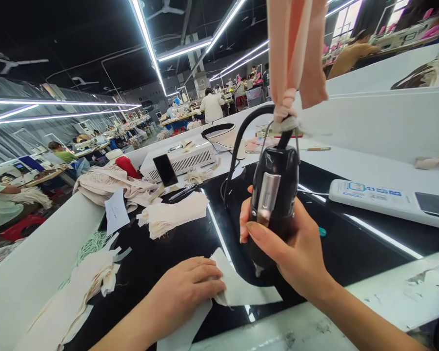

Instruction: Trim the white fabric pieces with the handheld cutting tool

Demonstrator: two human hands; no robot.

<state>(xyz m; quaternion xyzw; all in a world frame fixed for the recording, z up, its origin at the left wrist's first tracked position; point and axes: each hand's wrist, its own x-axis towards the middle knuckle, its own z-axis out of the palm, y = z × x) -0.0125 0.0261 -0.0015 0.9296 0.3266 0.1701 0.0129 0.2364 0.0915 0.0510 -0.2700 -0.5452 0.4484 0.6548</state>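
Observation:
My right hand (289,239) is wrapped round a black handheld tool (278,175) with a silver plate, held upright with its tip just over the dark glossy surface. The tool hangs from knotted pink fabric strips (287,63), and a thick black cord curves off its top. My left hand (188,290) lies flat, palm down, its fingertips on a curved cream fabric piece (241,288). Another pale piece (190,326) shows partly beneath that hand. A stack of cream pieces (175,213) lies beyond my left hand.
At left are more cut pieces (73,297), green cord (93,243), a paper note (117,213) and crumpled fabric (106,183). Behind stand a phone (165,170) and a white vented box (186,162). A white device (384,200) sits right. People work in the background.

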